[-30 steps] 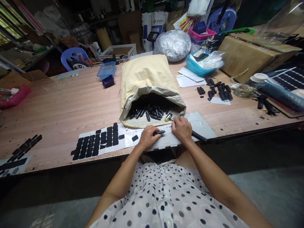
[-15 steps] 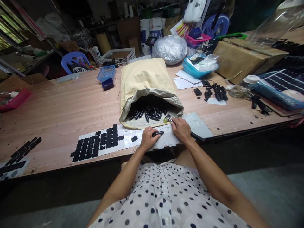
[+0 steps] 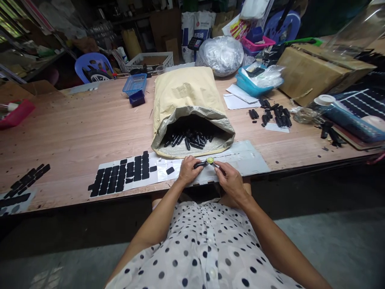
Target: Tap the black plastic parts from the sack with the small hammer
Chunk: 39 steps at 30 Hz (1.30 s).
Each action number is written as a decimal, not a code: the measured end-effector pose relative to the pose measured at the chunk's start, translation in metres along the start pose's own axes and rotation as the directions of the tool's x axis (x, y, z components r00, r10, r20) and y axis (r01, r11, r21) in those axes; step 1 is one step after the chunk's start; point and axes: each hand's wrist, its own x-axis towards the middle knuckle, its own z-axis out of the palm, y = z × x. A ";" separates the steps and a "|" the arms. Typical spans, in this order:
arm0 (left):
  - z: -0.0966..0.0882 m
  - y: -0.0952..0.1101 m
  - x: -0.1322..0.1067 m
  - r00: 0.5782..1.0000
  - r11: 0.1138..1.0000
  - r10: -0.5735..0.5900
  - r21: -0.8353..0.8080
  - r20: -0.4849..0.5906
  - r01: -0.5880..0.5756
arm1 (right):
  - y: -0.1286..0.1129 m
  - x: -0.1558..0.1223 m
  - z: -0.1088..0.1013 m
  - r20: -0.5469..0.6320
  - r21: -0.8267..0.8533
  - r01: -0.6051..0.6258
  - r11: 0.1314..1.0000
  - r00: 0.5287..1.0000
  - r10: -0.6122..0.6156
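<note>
Your left hand (image 3: pixel 189 169) pinches a black tube (image 3: pixel 199 164) just over the pale board (image 3: pixel 251 156) at the counter's (image 3: pixel 90 124) near edge, in front of the open sack (image 3: pixel 185 88). Your right hand (image 3: pixel 231 178) grips a hammer (image 3: pixel 210 160), its yellow head at the tube's free end; whether they touch, you cannot tell from here. The step in hand looks like lining up or tapping that end. The next move calls for a steady left pinch, a square hammer face and fingertips well back. More black tubes (image 3: pixel 197 141) lie in the sack's mouth.
</note>
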 end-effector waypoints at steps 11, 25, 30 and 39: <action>0.002 0.002 0.002 0.999 0.999 -0.036 -0.012 0.000 0.036 | -0.006 0.001 0.002 0.028 -0.086 -0.012 0.996 0.999 0.014; -0.001 0.005 0.001 0.999 0.996 -0.048 -0.071 0.015 0.049 | 0.007 0.023 0.011 -0.002 -0.120 0.003 0.993 1.000 -0.004; -0.006 -0.001 -0.001 0.999 0.975 -0.050 -0.217 0.007 0.050 | 0.034 0.052 0.005 -0.074 -0.356 -0.080 0.931 0.996 0.058; -0.007 -0.008 -0.005 0.995 0.943 -0.094 -0.321 -0.021 0.082 | 0.041 0.050 0.015 -0.094 -0.556 -0.082 0.827 0.995 0.035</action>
